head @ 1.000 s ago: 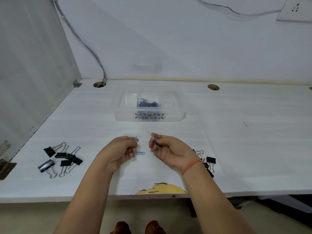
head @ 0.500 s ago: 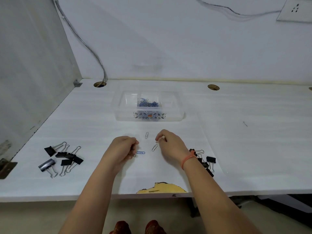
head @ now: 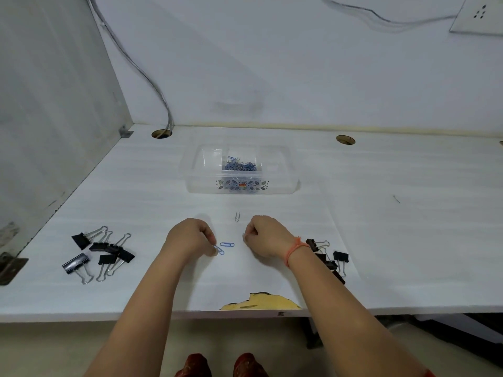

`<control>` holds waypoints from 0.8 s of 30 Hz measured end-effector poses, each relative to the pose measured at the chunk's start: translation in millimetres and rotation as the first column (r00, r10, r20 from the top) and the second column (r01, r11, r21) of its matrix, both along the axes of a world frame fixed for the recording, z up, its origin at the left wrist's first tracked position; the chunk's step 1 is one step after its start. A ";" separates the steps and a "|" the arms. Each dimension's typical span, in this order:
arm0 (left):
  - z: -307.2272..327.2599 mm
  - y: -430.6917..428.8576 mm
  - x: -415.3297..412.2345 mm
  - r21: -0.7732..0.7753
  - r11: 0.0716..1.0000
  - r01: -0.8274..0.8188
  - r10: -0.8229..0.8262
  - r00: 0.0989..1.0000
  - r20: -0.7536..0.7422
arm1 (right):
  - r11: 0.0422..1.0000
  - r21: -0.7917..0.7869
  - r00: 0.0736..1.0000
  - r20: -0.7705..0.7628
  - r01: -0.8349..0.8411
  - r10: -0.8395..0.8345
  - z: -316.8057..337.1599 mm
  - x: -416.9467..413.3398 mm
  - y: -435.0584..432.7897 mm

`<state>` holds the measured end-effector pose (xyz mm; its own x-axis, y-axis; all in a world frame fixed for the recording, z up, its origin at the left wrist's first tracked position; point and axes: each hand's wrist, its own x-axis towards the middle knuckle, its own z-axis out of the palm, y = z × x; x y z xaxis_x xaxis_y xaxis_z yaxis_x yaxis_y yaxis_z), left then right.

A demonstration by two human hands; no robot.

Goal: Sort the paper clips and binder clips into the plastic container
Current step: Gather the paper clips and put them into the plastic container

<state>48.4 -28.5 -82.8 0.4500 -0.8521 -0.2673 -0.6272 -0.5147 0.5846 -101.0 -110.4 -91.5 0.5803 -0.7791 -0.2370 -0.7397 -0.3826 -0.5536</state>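
Container: the clear plastic container (head: 285,183) stands open on the white table (head: 408,240), centred and towards the back, with a floral label on its front wall.
Inside it: a heap of blue paper clips (head: 241,166) lies in the middle of the container.
Loose clips: a silver paper clip (head: 237,216) lies on the table between the container and the hands. A single blue paper clip (head: 227,244) lies flat in the gap between the two hands.
Left hand: the left hand (head: 190,238) sits knuckles-up on the table with its fingers curled tight. Its thumb and a fingertip pinch one end of a second blue clip (head: 220,251), just beside the single one.
Right hand: the right hand (head: 268,236) is curled, with its fingertips tucked down towards the table. Whether they hold anything cannot be told. An orange thread band (head: 295,247) circles the wrist.
Binder clips, left: a loose cluster of black binder clips (head: 100,254) with silver handles lies well to the left of the left hand.
Binder clips, right: a smaller group of binder clips (head: 340,257) lies just beyond the right wrist, partly hidden by it.
Table edge: a chipped patch (head: 261,304) shows yellow at the front edge, between the forearms.
Back of table: two round cable holes (head: 345,139), one on each side behind the container. A cable (head: 152,83) runs down the wall into the left one.
Wall: a white socket plate (head: 479,16) is at the upper right.
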 end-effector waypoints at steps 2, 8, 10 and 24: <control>0.8 -0.6 -0.6 0.006 1.000 0.011 -0.011 1.000 0.012 | 0.981 0.166 0.968 0.215 0.096 -0.131 1.8 1.2 0.6; -2.2 4.1 -0.1 -0.074 0.997 0.010 -0.017 0.995 -0.095 | 0.489 0.868 0.584 0.440 -0.084 -0.682 9.3 1.9 0.0; -1.7 5.3 -1.9 -0.086 0.996 0.020 -0.029 0.994 -0.108 | 0.358 0.922 0.508 0.380 -0.145 -0.773 10.7 1.2 -1.7; 4.7 15.5 8.2 -0.089 0.985 -0.150 0.109 0.928 -0.357 | 1.000 -0.015 0.982 0.186 0.002 0.001 -6.7 17.1 13.7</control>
